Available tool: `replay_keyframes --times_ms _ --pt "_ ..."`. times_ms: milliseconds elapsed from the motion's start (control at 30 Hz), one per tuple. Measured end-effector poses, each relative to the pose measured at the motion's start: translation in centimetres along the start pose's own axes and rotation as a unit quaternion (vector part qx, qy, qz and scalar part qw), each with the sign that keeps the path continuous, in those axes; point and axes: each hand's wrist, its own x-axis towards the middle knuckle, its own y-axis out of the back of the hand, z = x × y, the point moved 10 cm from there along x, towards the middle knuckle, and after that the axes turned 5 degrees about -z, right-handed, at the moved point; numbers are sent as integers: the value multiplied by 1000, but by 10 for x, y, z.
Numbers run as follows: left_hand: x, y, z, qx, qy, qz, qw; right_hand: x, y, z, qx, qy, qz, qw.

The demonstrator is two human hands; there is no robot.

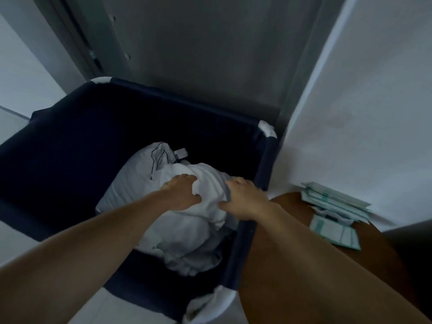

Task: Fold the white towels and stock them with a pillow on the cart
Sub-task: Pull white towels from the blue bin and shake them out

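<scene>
Inside the cart [266, 160], both hands, left [181, 191] and right [243, 199], grip the white towels [205, 181] between them

Both forearms bare, extended forward and downward from the lower edge of the view, converging toward centre. Left hand [181, 191]: palm down, fingers [187, 177] curled, thumb spread toward the right; grips the white towel [210, 181]. Right hand [243, 197]: palm down, just beside the left, fingers curled into the same cloth, thumb pointing left. Wrists roughly straight. Slight motion blur on both hands.
</scene>
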Motion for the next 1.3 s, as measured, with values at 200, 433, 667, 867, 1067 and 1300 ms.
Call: replay_keyframes --times_ms 200,433,667,867,1067,1300 --pt "55 -13 -118 -34 32 -41 998 118 -60 -47 12 -27 -57 998" --pt "98 -49 -178 -68 22 -65 995 204 -143 -60 -5 -62 -88 994" --pt "121 -50 -181 -76 -7 -44 996 222 -183 -34 -33 -75 -26 996" --pt "112 -34 -155 -27 -31 -24 999 199 -128 -42 42 -107 0 993" --pt "76 4 -110 -1 -67 10 998 132 -14 -48 184 -70 142 970" --pt "20 75 -36 -37 -98 130 986 10 77 -16 688 -33 245 683"
